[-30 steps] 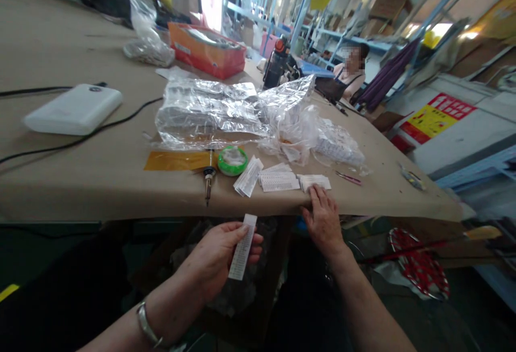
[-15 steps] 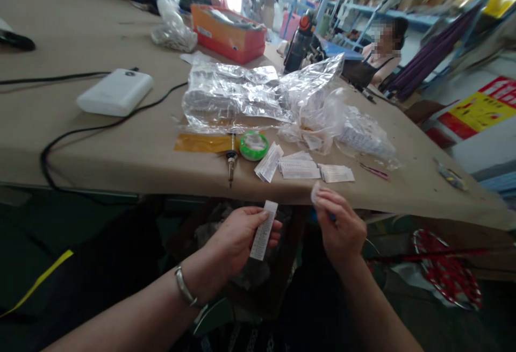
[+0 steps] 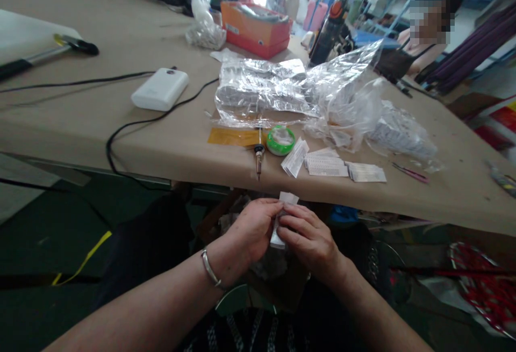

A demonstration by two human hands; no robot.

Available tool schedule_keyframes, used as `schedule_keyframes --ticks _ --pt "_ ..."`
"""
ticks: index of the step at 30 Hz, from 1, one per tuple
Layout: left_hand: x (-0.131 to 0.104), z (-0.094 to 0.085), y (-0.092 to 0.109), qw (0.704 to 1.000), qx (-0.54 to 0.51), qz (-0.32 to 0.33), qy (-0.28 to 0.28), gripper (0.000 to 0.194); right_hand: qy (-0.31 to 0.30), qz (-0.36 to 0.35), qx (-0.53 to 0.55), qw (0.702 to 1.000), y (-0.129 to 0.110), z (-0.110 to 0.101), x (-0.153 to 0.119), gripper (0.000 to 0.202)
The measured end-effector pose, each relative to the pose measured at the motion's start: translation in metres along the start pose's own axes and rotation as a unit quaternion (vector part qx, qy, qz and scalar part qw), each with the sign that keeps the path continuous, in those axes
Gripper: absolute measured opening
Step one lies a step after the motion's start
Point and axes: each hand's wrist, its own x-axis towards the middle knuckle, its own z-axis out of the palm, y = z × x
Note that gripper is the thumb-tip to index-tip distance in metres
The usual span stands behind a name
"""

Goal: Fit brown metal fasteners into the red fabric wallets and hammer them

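Just off the table's front edge my left hand point(image 3: 256, 228) is closed on a narrow white paper label point(image 3: 278, 241) with print on it. My right hand point(image 3: 310, 236) meets it from the right, fingers bent over the same strip and covering its middle. A second white piece point(image 3: 288, 198) sticks out at the top, above the fingertips. On the table close by lie three small piles of printed labels: a fanned one point(image 3: 295, 158), a middle one point(image 3: 326, 164) and a right one point(image 3: 366, 172). A soldering-iron-like tool point(image 3: 258, 159) points toward the edge beside a green-rimmed round container point(image 3: 280, 141).
Clear plastic bags point(image 3: 266, 88) spread behind the labels. Pink tweezers point(image 3: 411, 172) lie to the right. A white power bank point(image 3: 160, 90) and a black cable point(image 3: 110, 145) are at left. An orange box point(image 3: 256, 32) stands farther back. A person point(image 3: 427, 35) sits across at right.
My right hand has moved left and down from beside the label to meet my left hand on it. The whole view has shifted, with table things appearing farther right.
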Motion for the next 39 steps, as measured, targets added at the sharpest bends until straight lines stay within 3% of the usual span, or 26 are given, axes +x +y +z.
schedule_keyframes --ticks 10,18,21,23,26,29,32,36,39 --pt "-0.003 0.003 0.001 0.999 -0.021 -0.030 0.026 0.007 -0.032 -0.019 0.019 0.999 0.004 -0.003 0.003 0.019" --pt "-0.007 0.006 0.004 0.999 0.014 -0.033 -0.005 0.003 -0.045 -0.016 0.029 0.998 0.003 -0.001 0.001 0.023" --pt "-0.007 0.005 0.006 0.999 0.008 -0.037 0.009 0.010 -0.014 0.011 0.060 0.998 -0.001 -0.003 0.000 0.026" --pt "-0.009 0.005 0.007 0.999 0.020 -0.046 0.009 0.013 0.051 0.080 0.091 0.991 -0.003 -0.005 -0.001 0.025" --pt "-0.015 0.005 0.010 0.995 0.060 -0.079 -0.012 0.015 0.137 0.286 0.182 0.931 -0.001 -0.003 0.001 0.020" --pt "-0.020 0.005 0.009 0.991 0.088 -0.096 -0.031 0.018 0.108 0.453 0.345 0.815 0.003 0.002 0.006 0.019" --pt "-0.022 0.003 0.005 0.990 0.100 -0.091 -0.048 0.017 0.098 0.499 0.451 0.733 0.005 0.008 0.010 0.019" --pt "-0.021 -0.006 -0.001 0.987 0.105 -0.096 -0.078 0.016 0.122 0.512 0.494 0.692 0.000 0.014 0.010 0.019" --pt "-0.020 -0.014 -0.004 0.984 0.107 -0.107 -0.095 0.016 0.118 0.518 0.507 0.679 -0.005 0.017 0.010 0.020"
